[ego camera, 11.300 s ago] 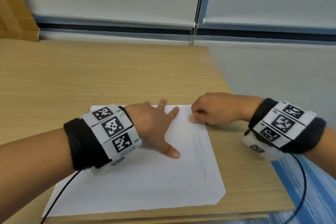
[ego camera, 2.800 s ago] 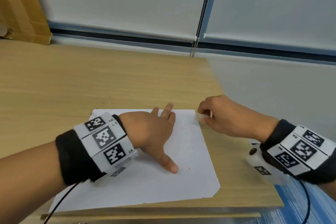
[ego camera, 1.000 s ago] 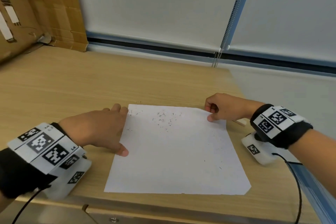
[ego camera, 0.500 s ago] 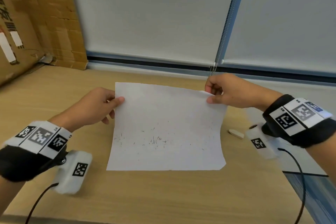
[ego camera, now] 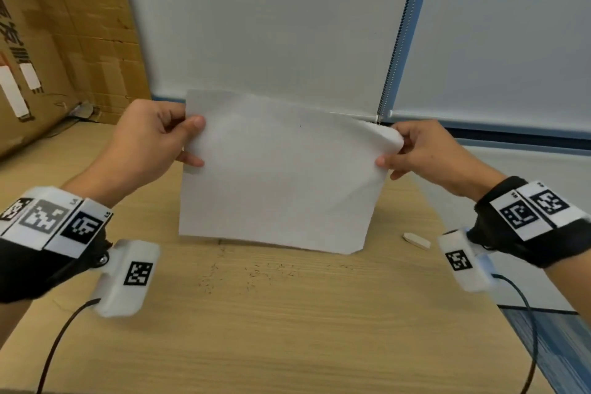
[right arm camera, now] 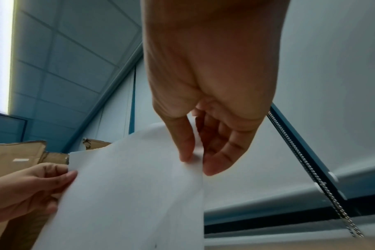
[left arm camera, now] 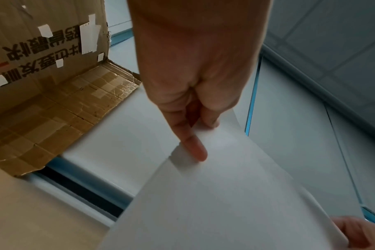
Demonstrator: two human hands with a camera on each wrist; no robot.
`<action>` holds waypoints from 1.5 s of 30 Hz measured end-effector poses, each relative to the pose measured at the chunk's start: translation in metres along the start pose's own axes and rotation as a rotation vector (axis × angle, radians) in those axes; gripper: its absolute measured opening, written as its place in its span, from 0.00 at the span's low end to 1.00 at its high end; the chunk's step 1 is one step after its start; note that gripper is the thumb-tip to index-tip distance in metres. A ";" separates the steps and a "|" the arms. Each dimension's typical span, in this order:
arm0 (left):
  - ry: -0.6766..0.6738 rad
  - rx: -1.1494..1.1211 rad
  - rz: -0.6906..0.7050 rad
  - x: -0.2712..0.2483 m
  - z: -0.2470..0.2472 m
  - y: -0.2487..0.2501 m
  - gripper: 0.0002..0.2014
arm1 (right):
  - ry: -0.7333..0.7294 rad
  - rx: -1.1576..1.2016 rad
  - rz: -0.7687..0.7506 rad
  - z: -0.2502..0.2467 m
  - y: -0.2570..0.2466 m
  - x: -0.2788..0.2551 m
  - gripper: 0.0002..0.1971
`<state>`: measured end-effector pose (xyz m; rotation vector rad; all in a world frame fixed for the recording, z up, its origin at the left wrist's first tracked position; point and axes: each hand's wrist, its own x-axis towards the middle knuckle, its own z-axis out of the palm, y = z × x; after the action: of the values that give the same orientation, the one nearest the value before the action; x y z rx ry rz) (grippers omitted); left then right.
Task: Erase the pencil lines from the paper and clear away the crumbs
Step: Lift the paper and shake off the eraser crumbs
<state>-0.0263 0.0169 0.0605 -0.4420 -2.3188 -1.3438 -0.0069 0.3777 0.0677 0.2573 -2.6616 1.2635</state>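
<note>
A white sheet of paper (ego camera: 278, 176) hangs upright above the wooden table (ego camera: 287, 329), its lower edge clear of the surface. My left hand (ego camera: 188, 141) pinches its upper left corner between thumb and fingers, and my right hand (ego camera: 388, 150) pinches the upper right corner, which curls over. The same pinches show in the wrist views on the paper (left arm camera: 214, 194) (right arm camera: 126, 194): left hand (left arm camera: 200, 140), right hand (right arm camera: 195, 162). Dark eraser crumbs (ego camera: 252, 275) lie scattered on the table below the sheet. A pale eraser (ego camera: 416, 240) lies on the table to the right.
Flattened cardboard boxes (ego camera: 57, 41) lean against the wall at the back left. White roller blinds with a bead chain (ego camera: 395, 51) hang behind the table. The table's right edge drops to a blue floor (ego camera: 556, 339). Cables trail from both wrist cameras.
Both hands have lifted the paper higher and tipped it upright. The crumbs that lay on the sheet half a second ago now lie on the table beneath it.
</note>
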 end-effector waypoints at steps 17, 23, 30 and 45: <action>0.053 0.258 0.051 0.009 -0.007 -0.004 0.07 | 0.152 -0.017 -0.132 -0.001 -0.009 0.006 0.15; 0.029 0.280 0.028 0.007 -0.003 -0.002 0.06 | 0.125 -0.060 -0.108 0.000 -0.009 0.003 0.15; -0.017 0.325 -0.021 0.005 0.006 -0.002 0.14 | 0.107 -0.040 -0.103 0.005 -0.005 0.001 0.15; 0.037 0.188 0.021 0.095 -0.006 0.022 0.11 | -0.391 -0.787 0.241 -0.002 0.103 -0.044 0.10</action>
<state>-0.0965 0.0282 0.1280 -0.3772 -2.3752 -1.1017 0.0119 0.4465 -0.0184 0.0641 -3.3456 0.1204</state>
